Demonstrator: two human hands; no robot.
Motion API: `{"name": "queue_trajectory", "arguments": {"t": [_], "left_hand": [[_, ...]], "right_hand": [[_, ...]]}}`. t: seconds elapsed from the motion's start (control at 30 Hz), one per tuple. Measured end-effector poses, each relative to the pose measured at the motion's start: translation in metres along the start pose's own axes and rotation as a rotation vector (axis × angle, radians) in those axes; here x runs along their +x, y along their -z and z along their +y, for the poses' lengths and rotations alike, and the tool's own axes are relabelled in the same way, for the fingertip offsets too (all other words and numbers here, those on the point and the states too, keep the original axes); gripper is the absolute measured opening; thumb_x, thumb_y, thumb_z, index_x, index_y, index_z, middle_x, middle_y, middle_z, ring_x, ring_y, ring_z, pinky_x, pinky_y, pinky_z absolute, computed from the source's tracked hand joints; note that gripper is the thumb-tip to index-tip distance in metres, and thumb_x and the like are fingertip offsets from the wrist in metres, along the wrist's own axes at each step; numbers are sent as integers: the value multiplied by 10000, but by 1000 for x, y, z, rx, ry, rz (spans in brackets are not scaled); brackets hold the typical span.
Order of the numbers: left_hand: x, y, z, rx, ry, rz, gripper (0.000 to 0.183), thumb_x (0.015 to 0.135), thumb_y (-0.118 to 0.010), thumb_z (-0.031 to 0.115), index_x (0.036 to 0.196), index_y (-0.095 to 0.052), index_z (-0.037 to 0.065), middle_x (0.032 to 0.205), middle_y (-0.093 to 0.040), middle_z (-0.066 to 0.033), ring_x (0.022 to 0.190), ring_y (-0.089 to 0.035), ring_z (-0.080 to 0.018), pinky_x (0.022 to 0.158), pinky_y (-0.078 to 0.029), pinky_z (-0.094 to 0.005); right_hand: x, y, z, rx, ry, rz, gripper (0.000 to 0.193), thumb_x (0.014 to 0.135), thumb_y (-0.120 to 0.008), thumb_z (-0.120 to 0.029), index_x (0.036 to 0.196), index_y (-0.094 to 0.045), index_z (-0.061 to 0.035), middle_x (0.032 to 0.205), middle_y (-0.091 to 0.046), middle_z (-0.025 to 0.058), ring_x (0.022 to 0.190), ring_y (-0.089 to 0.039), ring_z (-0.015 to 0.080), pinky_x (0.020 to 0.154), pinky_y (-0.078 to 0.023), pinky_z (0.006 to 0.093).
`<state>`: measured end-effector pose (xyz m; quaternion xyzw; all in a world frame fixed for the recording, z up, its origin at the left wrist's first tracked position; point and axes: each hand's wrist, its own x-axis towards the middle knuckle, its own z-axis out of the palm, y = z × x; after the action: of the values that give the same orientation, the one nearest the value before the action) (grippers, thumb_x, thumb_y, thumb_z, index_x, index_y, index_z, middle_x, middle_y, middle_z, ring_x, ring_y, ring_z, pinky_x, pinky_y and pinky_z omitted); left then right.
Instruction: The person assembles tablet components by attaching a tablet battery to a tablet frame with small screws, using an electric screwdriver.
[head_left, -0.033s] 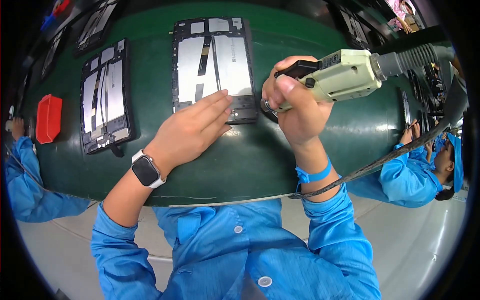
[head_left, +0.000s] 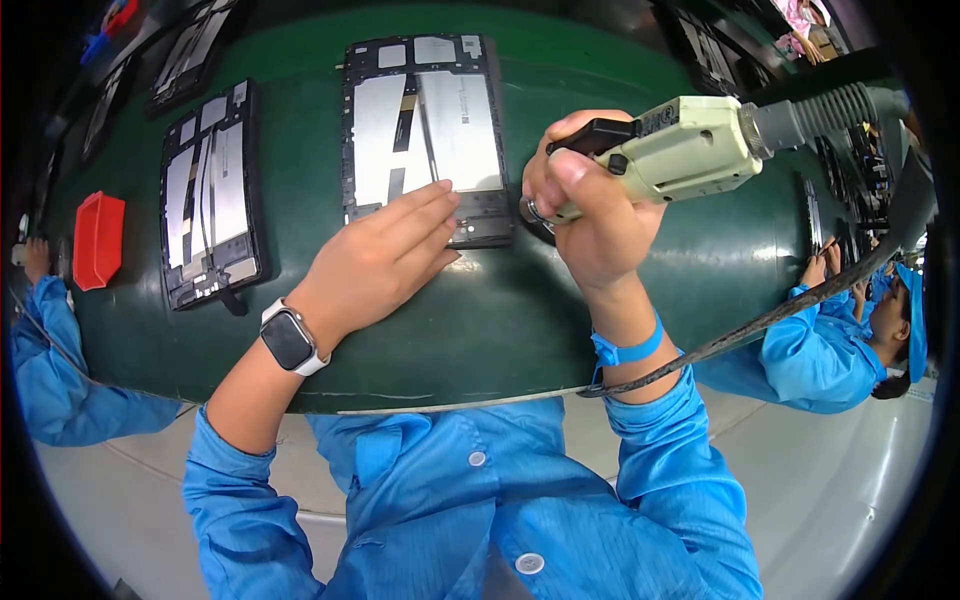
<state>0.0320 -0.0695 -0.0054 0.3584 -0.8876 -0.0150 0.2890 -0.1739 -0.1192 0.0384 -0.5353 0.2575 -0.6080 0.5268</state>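
An opened tablet (head_left: 455, 120) lies on the green work table, its silver-white inner face and black frame turned up. My left hand (head_left: 385, 260) rests flat over its lower left part, fingers stretched out and close together, hiding that corner. My right hand (head_left: 600, 205) is wrapped round a pale green electric screwdriver (head_left: 690, 150) with a black lever. The tool is held just right of the tablet, its ribbed cable end pointing right. Its tip is mostly hidden behind my fingers, so I cannot tell whether it touches anything.
A second opened tablet (head_left: 207, 190) lies to the left, beside a red tray (head_left: 98, 240). More tablets (head_left: 195, 45) stand along the far side. A dark cable (head_left: 740, 340) crosses at right. Co-workers in blue sit at the left (head_left: 50, 350) and right (head_left: 820, 350).
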Motion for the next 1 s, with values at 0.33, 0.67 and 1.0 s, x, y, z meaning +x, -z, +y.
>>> {"name": "queue_trajectory", "arguments": {"t": [0.33,0.67,1.0], "left_hand": [[6,5,7,-111,108,2,296,748,-778,15,1024,-671,-6,1172,-642,-170,1127,-637,-352,894,-559,-421],[6,-5,28,-101,270,103,285,711,-740,-39,985,-664,-24,1139,-615,-156,1180,-591,-366,904,-538,-431],[6,-12,42,48,352,121,293,712,-734,-32,994,-657,-36,1107,-603,-157,1143,-587,-377,887,-539,-418]], "right_hand": [[-2,-1,2,-60,38,40,214,818,-613,2,1024,-584,50,681,-563,83,547,-522,152,567,-482,332],[-3,-2,1,-59,31,51,213,825,-607,12,1033,-580,51,715,-578,88,557,-527,149,577,-482,326],[0,1,1,-74,41,72,205,812,-603,28,1015,-588,55,714,-580,90,550,-532,154,557,-486,325]]}}
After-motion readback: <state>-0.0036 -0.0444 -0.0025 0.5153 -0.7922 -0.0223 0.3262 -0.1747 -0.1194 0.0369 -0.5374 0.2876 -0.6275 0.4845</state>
